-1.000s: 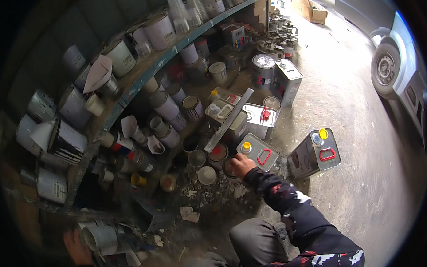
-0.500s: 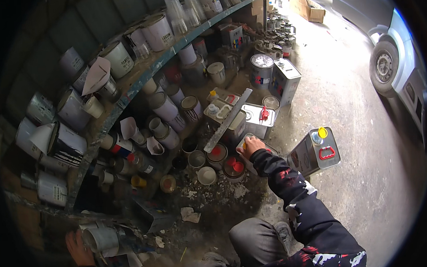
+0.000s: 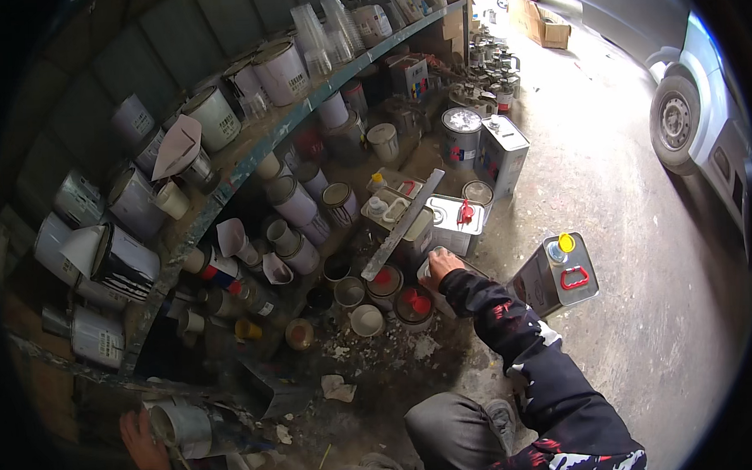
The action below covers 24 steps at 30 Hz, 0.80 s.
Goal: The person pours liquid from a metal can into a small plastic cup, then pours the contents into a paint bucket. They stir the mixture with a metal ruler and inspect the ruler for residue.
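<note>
My right hand [image 3: 442, 268] is closed over the top of a metal solvent can [image 3: 451, 309], fingers on its yellow cap, which they mostly hide. My dark patterned sleeve covers much of that can. A second can [image 3: 535, 283] with yellow cap and red handle stands to its right. Tins with red items [image 3: 413, 304] on top sit just left of my right hand, below a long grey bar [image 3: 402, 223] lying across other cans. At the lower left, my left hand [image 3: 141, 442] has its fingers apart beside a grey cylindrical container [image 3: 180, 431].
A shelving unit [image 3: 257, 140] along the left carries many tins and stacked clear cups. More cans and tins [image 3: 498, 160] stand at the back. A parked vehicle [image 3: 678, 117] is on the right, a cardboard box [image 3: 543, 26] behind. My bent knee [image 3: 445, 423] is at the bottom.
My right hand has moved up and right from among the tins onto the yellow-capped can, uncovering the red items. My left hand remains at the lower left.
</note>
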### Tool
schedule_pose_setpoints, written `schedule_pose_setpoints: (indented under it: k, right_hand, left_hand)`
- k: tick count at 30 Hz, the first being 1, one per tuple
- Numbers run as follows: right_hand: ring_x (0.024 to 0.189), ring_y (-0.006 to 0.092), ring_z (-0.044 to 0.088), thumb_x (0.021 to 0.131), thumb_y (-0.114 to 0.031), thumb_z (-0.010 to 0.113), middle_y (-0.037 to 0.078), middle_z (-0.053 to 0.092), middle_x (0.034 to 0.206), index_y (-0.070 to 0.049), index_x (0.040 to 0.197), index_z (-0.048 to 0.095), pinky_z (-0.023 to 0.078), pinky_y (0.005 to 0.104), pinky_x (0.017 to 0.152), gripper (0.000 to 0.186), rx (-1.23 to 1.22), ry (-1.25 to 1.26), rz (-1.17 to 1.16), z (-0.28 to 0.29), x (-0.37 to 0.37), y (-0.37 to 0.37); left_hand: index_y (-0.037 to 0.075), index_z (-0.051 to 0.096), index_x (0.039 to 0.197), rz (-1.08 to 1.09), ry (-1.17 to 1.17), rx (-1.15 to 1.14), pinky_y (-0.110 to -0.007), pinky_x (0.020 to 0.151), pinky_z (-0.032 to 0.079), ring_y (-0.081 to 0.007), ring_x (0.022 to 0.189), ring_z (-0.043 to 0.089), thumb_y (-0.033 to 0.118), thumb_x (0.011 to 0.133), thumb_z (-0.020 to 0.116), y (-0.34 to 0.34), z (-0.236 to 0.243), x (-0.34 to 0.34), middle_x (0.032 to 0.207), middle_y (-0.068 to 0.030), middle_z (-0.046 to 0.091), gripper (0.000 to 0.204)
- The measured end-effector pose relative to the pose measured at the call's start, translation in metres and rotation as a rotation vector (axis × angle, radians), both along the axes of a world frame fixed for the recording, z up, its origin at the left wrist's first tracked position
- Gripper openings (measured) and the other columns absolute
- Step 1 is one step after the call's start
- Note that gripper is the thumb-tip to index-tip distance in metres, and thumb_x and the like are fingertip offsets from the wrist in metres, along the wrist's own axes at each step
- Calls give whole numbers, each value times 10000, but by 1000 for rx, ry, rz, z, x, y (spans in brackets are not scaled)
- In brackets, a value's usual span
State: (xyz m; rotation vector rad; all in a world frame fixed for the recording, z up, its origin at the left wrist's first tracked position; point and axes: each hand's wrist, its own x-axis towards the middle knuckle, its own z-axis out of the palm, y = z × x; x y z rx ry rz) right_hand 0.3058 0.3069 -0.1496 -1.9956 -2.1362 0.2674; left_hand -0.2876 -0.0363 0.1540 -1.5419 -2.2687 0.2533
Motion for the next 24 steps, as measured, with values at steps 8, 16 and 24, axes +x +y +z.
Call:
schedule_pose_setpoints:
  k: [8, 16, 24]
  right_hand:
    - [963, 368, 653, 791, -242, 668, 192, 665, 998, -37, 964, 656, 542, 438, 822, 268, -57, -74, 200, -3, 3, 11]
    - [995, 382, 638, 771, -334, 738, 195, 628, 1033, -31, 965, 634, 546, 439, 817, 374, -262, 32, 4, 24, 4, 6]
    - [948, 359, 644, 751, -176, 690, 189, 644, 1009, -70, 1067, 608, 541, 435, 770, 343, 35, 116, 60, 59, 17, 27]
  left_hand:
    - [93, 528, 1292, -80, 23, 33, -492, 1063, 338, -407, 1334, 350, -18, 638, 707, -5, 3, 4, 1342, -182, 448, 688]
    - [102, 540, 1277, -85, 17, 55, -478, 1062, 344, -389, 1337, 357, -64, 609, 724, -1, 7, 11, 1352, -168, 438, 712]
    - [106, 528, 1298, -57, 17, 78, -483, 1065, 335, -397, 1343, 346, -47, 630, 706, -6, 1, 3, 1367, -171, 428, 708]
